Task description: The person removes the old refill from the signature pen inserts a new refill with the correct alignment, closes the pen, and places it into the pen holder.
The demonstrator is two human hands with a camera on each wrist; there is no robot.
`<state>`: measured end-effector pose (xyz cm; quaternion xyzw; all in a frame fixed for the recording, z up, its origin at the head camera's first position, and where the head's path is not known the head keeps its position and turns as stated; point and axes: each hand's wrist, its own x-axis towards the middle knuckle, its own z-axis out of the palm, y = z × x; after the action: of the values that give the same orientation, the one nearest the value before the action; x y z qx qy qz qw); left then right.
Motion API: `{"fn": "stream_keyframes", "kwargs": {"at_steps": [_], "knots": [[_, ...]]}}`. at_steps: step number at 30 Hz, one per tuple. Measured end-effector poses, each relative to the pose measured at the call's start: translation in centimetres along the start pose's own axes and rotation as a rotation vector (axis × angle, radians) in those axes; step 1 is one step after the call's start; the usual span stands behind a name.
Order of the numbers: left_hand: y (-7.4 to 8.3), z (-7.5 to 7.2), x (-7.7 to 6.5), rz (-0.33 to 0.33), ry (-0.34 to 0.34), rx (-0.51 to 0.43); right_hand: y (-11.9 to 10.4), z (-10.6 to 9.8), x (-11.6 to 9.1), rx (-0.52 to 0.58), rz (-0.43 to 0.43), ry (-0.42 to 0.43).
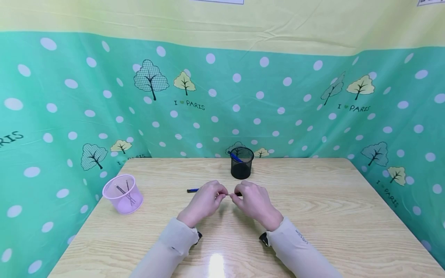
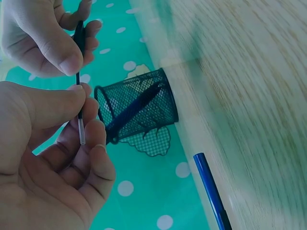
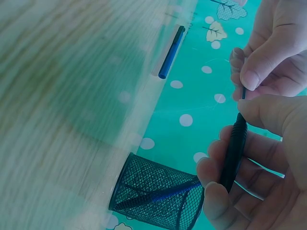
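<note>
Over the middle of the table, my left hand [image 1: 204, 199] pinches a thin pen refill [image 2: 81, 130] between thumb and fingers; its clear end points back toward my palm in the left wrist view. My right hand [image 1: 255, 200] holds a black ribbed pen grip section [image 3: 234, 152], from whose narrow tip the refill reaches across to the left hand. The two hands are close together, fingertips nearly meeting. Beyond the left hand, a blue pen barrel [image 2: 210, 187] with a dark end lies on the table.
A black mesh pen cup [image 1: 240, 170] stands at the table's back edge with a blue and black pen [image 3: 158, 195] leaning inside. On the left is a pink cup [image 1: 119, 202] with several thin dark sticks. A green dotted curtain [image 1: 236, 100] hangs behind the wooden table [image 1: 313, 200].
</note>
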<state>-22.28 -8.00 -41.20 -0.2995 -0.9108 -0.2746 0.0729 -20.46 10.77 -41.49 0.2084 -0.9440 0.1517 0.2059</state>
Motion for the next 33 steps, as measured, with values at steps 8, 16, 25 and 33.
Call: {"fn": "stream_keyframes", "kwargs": {"at_steps": [8, 16, 25, 33], "knots": [[-0.16, -0.14, 0.02, -0.006, 0.005, 0.007, 0.07, 0.01, -0.01, 0.006, -0.002, 0.017], [-0.41, -0.34, -0.03, 0.018, 0.029, 0.005, 0.18, 0.03, -0.02, 0.000, 0.006, 0.023], [-0.70, -0.40, -0.08, 0.013, 0.030, 0.007, 0.24, 0.10, -0.04, 0.004, 0.009, 0.027], [-0.61, -0.73, -0.14, -0.027, 0.012, 0.004, 0.35, 0.19, -0.05, 0.004, 0.007, 0.030]]}}
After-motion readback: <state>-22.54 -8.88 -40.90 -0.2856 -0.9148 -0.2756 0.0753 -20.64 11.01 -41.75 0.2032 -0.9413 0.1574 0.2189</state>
